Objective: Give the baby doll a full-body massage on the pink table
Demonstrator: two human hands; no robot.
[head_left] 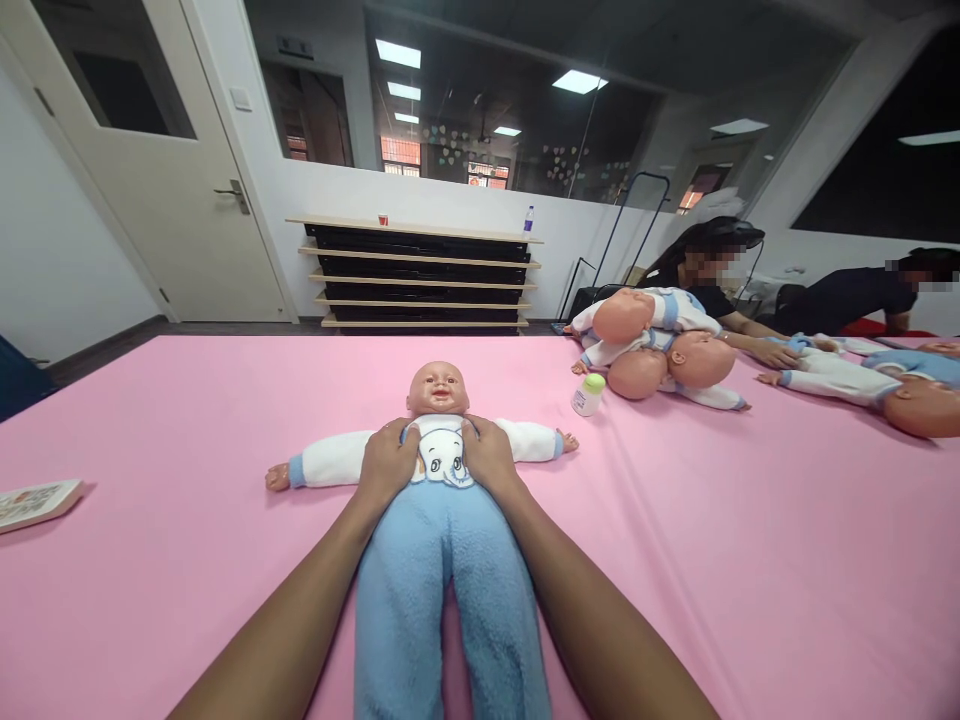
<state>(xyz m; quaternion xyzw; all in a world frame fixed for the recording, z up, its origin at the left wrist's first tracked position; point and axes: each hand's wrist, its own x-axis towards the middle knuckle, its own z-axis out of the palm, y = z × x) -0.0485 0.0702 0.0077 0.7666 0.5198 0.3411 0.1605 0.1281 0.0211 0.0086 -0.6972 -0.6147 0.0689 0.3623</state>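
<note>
A baby doll lies on its back, arms spread wide, its head away from me. It wears a white top with an elephant face and light blue fleece trousers. My left hand is wrapped round the left side of its chest, thumb on the front. Round the other side of the chest is my right hand, its thumb likewise on top. Both hands' other fingers go down beside the torso and are mostly hidden. The doll's feet are outside the view.
Pink cloth covers the table. A small jar with a green lid stands right of the doll, before several piled dolls. A white printed block lies at the left. Two people work at the right, near more dolls.
</note>
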